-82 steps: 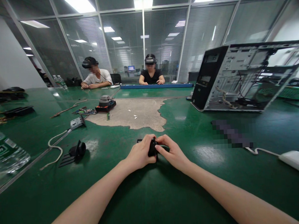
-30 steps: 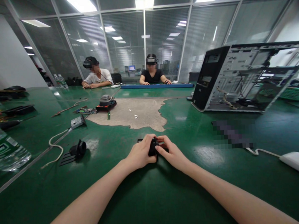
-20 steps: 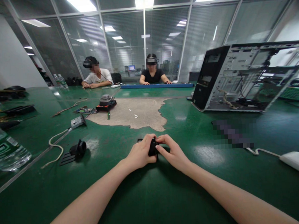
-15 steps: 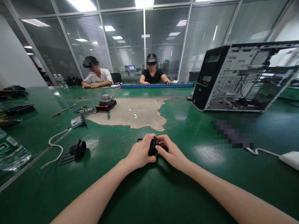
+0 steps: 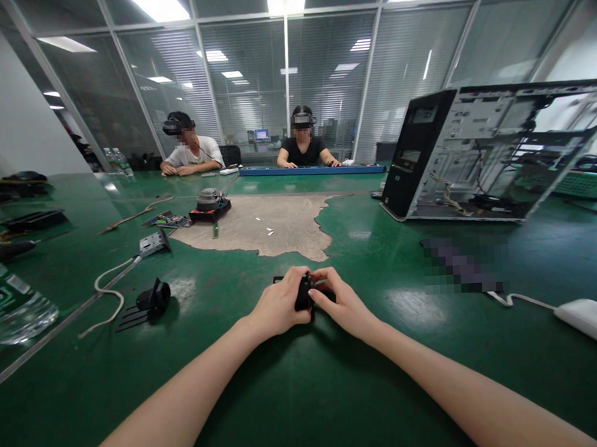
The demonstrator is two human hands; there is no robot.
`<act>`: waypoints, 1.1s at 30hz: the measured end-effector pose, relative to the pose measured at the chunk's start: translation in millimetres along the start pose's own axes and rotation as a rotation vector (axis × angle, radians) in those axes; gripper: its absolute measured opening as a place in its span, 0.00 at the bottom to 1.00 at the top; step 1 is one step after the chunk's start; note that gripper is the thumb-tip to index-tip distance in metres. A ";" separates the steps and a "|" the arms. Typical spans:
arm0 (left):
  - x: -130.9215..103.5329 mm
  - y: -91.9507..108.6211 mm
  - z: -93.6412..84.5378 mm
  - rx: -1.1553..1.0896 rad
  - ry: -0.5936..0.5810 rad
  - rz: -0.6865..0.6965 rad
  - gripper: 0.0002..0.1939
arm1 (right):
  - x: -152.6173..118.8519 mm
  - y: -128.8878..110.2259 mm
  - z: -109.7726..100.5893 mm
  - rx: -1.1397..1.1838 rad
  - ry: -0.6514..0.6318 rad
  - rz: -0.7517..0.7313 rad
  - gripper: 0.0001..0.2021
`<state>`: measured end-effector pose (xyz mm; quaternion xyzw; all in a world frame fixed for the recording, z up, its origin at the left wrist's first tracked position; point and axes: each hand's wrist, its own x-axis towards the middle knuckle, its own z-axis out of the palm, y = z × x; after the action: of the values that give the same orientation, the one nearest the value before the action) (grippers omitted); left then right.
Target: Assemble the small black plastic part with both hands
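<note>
Case [image 5: 462, 158] holds cables [image 5: 446, 192]; left hand [image 5: 283, 303] grips a black part [image 5: 302, 298].

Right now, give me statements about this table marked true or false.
1. The left hand grips a black part. True.
2. The right hand holds a water bottle. False: it touches the black part.
3. A black pronged piece lies left of the left hand. True.
4. The computer case stands at the left. False: it stands at the right.
5. A person in a black top sits across the table. True.
</note>
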<state>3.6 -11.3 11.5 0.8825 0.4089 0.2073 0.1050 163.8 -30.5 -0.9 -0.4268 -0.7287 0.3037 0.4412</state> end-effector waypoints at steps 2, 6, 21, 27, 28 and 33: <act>-0.4 0.3 -0.6 0.005 -0.007 0.000 0.30 | -0.7 -1.4 -0.3 0.004 -0.035 0.030 0.12; -0.8 1.5 -1.9 0.016 -0.015 0.009 0.29 | -3.3 -5.5 -2.2 -0.060 0.012 -0.056 0.11; 0.3 -1.7 -1.0 0.039 0.119 0.137 0.30 | -3.3 -5.4 -2.9 -0.018 0.011 -0.053 0.10; 2.2 -3.6 -0.2 -0.053 0.076 0.158 0.28 | -2.1 -4.4 -1.7 -0.022 0.044 -0.069 0.09; 2.3 -3.5 -0.4 -0.054 0.076 0.152 0.29 | -2.0 -4.1 -1.3 0.000 0.023 -0.047 0.10; 1.5 -2.9 -1.6 -0.030 0.059 0.130 0.29 | -3.4 -5.8 -2.0 0.046 -0.042 0.009 0.13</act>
<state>1.7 -8.2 12.3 0.8991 0.3503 0.2456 0.0926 164.4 -36.0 3.4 -0.4133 -0.7286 0.3316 0.4340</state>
